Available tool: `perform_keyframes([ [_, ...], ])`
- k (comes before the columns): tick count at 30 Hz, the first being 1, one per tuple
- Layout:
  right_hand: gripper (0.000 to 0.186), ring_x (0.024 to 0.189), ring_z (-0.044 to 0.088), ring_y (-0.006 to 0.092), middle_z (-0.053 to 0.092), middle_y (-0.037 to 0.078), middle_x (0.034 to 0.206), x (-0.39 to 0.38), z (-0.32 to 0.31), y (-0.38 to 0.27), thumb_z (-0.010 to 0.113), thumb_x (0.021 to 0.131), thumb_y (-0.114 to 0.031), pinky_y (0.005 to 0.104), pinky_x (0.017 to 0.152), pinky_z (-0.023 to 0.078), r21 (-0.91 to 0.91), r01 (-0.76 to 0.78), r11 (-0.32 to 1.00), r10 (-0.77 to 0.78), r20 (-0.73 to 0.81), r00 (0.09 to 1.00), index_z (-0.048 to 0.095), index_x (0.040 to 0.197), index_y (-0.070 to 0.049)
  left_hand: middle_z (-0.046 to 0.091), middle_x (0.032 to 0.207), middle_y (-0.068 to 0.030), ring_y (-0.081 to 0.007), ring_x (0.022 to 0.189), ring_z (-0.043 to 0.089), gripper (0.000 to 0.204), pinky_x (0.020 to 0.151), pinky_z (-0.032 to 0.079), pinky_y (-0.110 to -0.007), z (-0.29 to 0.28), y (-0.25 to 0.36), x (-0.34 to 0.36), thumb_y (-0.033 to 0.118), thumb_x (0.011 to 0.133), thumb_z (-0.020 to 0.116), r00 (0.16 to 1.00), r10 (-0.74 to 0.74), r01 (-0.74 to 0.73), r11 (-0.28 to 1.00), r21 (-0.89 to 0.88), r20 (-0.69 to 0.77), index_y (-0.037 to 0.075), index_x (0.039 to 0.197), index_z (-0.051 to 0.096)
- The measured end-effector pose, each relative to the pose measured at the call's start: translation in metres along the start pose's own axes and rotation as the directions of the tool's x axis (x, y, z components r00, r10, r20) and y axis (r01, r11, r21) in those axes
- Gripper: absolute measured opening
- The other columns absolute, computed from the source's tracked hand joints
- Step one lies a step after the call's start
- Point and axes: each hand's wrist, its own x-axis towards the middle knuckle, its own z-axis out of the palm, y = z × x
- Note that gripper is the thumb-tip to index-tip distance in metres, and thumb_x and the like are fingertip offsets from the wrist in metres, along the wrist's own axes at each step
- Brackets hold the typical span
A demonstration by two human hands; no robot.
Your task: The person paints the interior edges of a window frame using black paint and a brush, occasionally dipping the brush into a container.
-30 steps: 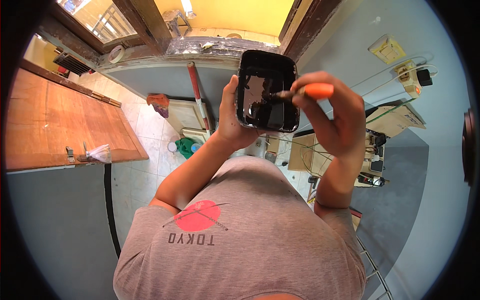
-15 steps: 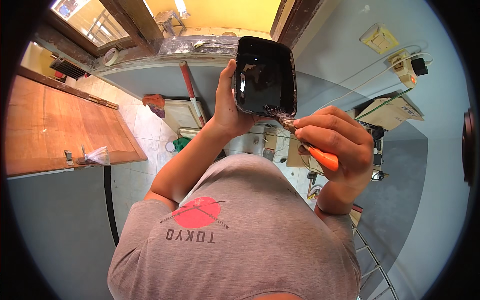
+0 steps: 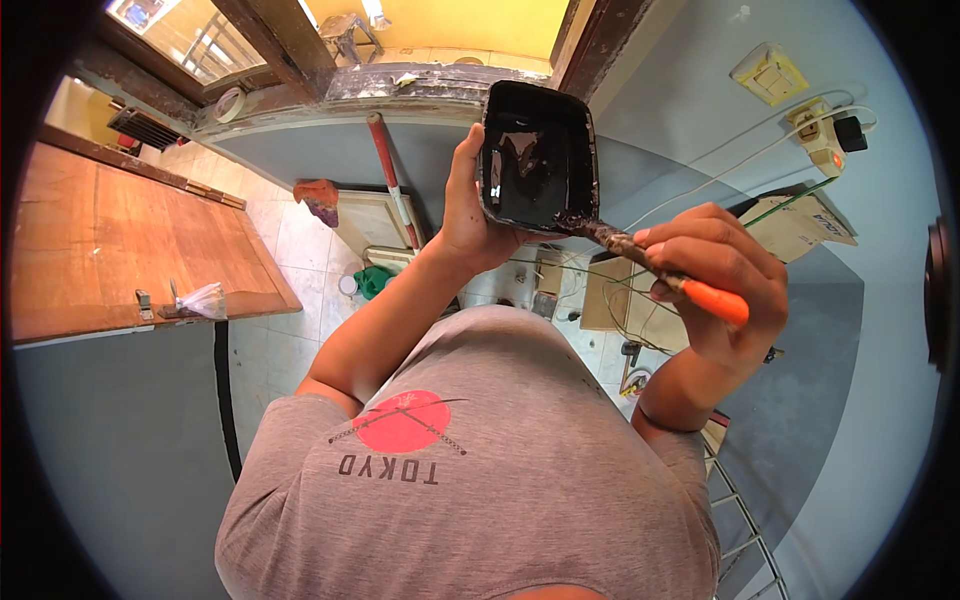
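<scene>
My left hand holds up a square black paint container, its thumb along the left wall and the palm below. Dark, glossy paint lies inside and reflects the light. My right hand grips a paintbrush by its orange-ended handle. The brush's paint-coated bristles rest at the container's near right corner, against the rim. The fingers of my left hand under the container are mostly hidden.
Ahead is a worn wooden window frame with a tape roll on its sill. A red-and-white pole leans below. A wooden door stands left. Sockets with cables are on the right wall; a ladder is at lower right.
My right hand has moved right, drawing the brush back so its bristles sit at the container's corner. The container has shifted slightly right and down in view.
</scene>
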Motion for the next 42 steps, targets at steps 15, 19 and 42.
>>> perform_keyframes([
  [15,0.027,0.083,0.074,0.0291,0.076,0.015,0.092,0.001,0.011,0.017,0.085,0.074,0.001,0.0338,0.069,0.057,0.079,0.008,0.997,-0.015,0.090,0.996,0.073,0.097,0.003,0.070,0.137,-0.0114,-0.0320,0.120,0.071,0.088,0.100,0.059,-0.056,-0.017,0.002,-0.008,0.081,0.099,0.037,0.998,0.059,-0.060,0.997,-0.041,-0.026,0.014,0.153,0.055],
  [19,0.022,0.082,0.076,0.0243,0.076,0.014,0.091,-0.009,0.021,0.038,0.080,0.085,0.007,0.0323,0.072,0.060,0.249,0.057,0.967,-0.008,-0.193,0.981,0.071,0.104,0.008,0.070,0.138,-0.0122,-0.0306,0.122,0.070,0.086,0.099,0.059,-0.054,-0.024,-0.001,-0.012,0.079,0.100,0.038,0.999,0.036,-0.037,0.997,-0.064,-0.021,0.013,0.153,0.056],
  [42,0.011,0.061,0.065,0.0051,0.070,0.002,0.075,-0.012,0.031,0.045,0.077,0.098,-0.005,0.0230,0.059,0.058,0.198,-0.435,0.878,0.457,-0.614,0.643,0.070,0.095,0.003,0.064,0.145,-0.0142,-0.0308,0.129,0.064,0.077,0.112,0.050,-0.051,-0.037,-0.021,-0.019,0.069,0.106,0.041,0.981,0.187,-0.177,0.970,-0.167,0.044,0.009,0.153,0.053],
])
